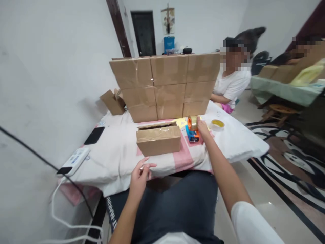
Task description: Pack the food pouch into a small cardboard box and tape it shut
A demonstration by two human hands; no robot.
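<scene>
A small cardboard box (158,144) stands on the cloth-covered table in front of me, with a shiny strip of tape along its top and a flap raised at the back. My left hand (141,173) is just below its near edge, fingers apart and loosely bent, holding nothing. At the right of the box, my right hand (202,127) is closed on the side of a tape dispenser (192,135) with a blue and orange body and a roll of brown tape. Its fingertips are partly hidden behind the roll. A loose roll of yellowish tape (217,124) lies farther right.
Stacked cardboard boxes (169,88) form a wall across the table's back, with an open box (113,102) at its left. A black phone (94,135) and a white power strip (74,161) lie at left. A person (235,81) sits beyond the right side.
</scene>
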